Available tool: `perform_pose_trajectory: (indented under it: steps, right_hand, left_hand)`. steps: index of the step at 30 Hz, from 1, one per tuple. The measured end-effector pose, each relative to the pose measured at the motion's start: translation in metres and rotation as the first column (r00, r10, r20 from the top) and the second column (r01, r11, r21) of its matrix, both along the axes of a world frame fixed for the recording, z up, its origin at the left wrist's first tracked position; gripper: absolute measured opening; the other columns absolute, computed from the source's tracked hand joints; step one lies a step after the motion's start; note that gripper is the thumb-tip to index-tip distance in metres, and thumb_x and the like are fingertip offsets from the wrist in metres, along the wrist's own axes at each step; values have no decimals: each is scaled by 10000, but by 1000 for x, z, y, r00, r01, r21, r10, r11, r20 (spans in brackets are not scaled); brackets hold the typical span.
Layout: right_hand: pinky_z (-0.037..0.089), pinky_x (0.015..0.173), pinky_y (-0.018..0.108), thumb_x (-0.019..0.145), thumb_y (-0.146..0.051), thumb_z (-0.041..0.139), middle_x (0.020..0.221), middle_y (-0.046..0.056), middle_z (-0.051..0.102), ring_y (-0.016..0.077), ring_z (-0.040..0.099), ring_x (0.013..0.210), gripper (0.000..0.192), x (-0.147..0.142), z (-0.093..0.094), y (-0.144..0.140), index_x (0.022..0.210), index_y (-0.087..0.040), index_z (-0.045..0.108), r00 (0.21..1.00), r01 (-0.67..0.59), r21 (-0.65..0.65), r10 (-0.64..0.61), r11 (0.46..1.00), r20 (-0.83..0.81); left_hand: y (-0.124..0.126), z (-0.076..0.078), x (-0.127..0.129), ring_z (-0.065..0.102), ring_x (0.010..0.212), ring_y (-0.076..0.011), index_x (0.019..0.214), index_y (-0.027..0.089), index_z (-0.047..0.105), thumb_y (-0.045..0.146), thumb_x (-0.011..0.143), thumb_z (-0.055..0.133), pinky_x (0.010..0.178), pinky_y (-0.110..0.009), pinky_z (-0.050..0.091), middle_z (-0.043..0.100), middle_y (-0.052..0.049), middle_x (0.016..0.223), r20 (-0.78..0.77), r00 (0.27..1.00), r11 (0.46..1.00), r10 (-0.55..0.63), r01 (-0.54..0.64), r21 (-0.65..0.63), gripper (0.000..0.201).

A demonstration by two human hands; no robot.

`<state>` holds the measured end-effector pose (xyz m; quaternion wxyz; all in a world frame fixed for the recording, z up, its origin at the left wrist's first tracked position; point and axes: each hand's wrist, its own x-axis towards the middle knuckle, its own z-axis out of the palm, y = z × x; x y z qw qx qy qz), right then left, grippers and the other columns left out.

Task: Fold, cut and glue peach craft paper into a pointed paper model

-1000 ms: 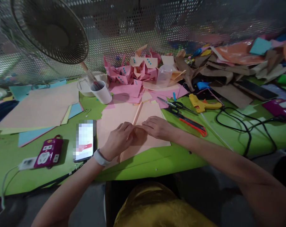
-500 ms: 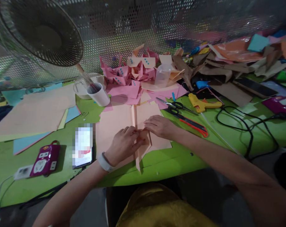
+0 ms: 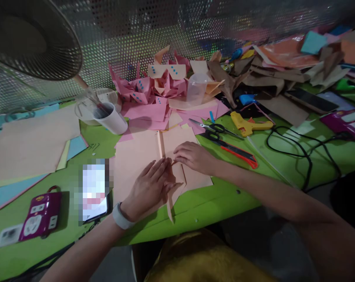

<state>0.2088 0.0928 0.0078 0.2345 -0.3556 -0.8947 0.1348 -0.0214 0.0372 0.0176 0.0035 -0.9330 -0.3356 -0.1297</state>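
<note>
Green table (image 3: 212,196) cluttered with craft scraps: your left hand (image 3: 149,188) lies flat, fingers open, on the peach paper (image 3: 136,156), your right hand (image 3: 193,156) presses open just beside, the fold ridge (image 3: 161,147) running away between them.

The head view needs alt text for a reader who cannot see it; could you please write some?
Two bare hands, left hand and right hand, press flat on a peach paper sheet with a raised fold on a green table. Scissors, a glue gun, a phone and a white cup lie around.
</note>
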Motion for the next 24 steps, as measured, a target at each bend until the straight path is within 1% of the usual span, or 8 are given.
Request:
perform_pose_trajectory:
  steps: [3, 6, 8, 12, 16, 18, 21, 24]
  right_hand:
    - [452, 881, 371, 971, -281, 537, 1005, 86, 670, 218, 581, 964, 210, -6, 7, 0, 887, -147, 676, 997, 80, -107, -77, 991, 31]
    - [440, 860, 362, 969, -271, 536, 987, 84, 639, 211, 561, 948, 208, -12, 10, 1, 845, -158, 660, 987, 158, -157, -151, 975, 51]
    - [436, 860, 365, 964, -257, 541, 984, 85, 625, 212, 553, 947, 187, -14, 9, 0, 848, -158, 649, 981, 191, -148, -186, 970, 47]
    - [424, 882, 377, 958, -238, 546, 975, 80, 614, 219, 540, 951, 138, -17, 3, -5, 876, -167, 630, 975, 223, -86, -222, 971, 16]
    - [424, 871, 371, 964, -249, 536, 966, 84, 609, 224, 529, 943, 137, -18, 2, -8, 882, -171, 614, 970, 241, -47, -242, 969, -6]
    - [428, 855, 364, 961, -243, 541, 948, 79, 606, 223, 529, 930, 130, -18, 3, -8, 876, -172, 609, 970, 241, -44, -242, 969, -11]
    - [435, 849, 360, 956, -219, 541, 935, 78, 604, 222, 529, 924, 117, -18, 3, -7, 878, -164, 607, 971, 238, -51, -239, 970, -8]
    - [440, 861, 365, 951, -210, 541, 931, 85, 601, 225, 523, 924, 113, -18, 3, -6, 875, -156, 605, 969, 247, -49, -248, 968, -10]
  left_hand:
    - [-2, 1, 1, 513, 1314, -284, 1359, 44, 483, 302, 972, 436, 1082, -487, 444, 542, -208, 1402, 4, 1000, 999, -17, 17, 37, 467]
    - [-2, 4, 2, 538, 1290, -272, 1348, 83, 492, 252, 963, 441, 1089, -502, 433, 564, -186, 1387, 39, 999, 999, -25, 23, 45, 423]
    - [-1, 6, 3, 541, 1285, -269, 1312, 110, 522, 239, 960, 450, 1072, -490, 453, 559, -167, 1400, 53, 998, 999, -26, 25, 23, 382]
    - [2, 9, 5, 555, 1258, -276, 1270, 123, 556, 294, 959, 478, 1004, -444, 511, 564, -154, 1396, 53, 999, 1000, -14, 15, -21, 363]
    - [4, 10, 5, 561, 1236, -288, 1203, 172, 607, 375, 961, 481, 994, -458, 507, 570, -136, 1383, 23, 1000, 999, 0, 1, -44, 340]
    - [3, 10, 4, 565, 1222, -288, 1220, 171, 600, 403, 965, 467, 999, -460, 501, 583, -137, 1358, 20, 1000, 998, 3, -2, -57, 370]
    - [3, 10, 3, 552, 1231, -279, 1275, 188, 566, 376, 967, 462, 1018, -461, 487, 581, -134, 1351, 32, 999, 998, 26, -24, -62, 375]
    - [3, 12, 3, 532, 1256, -274, 1234, 213, 586, 376, 961, 492, 1035, -466, 473, 560, -122, 1376, 41, 998, 997, 51, -49, -62, 331]
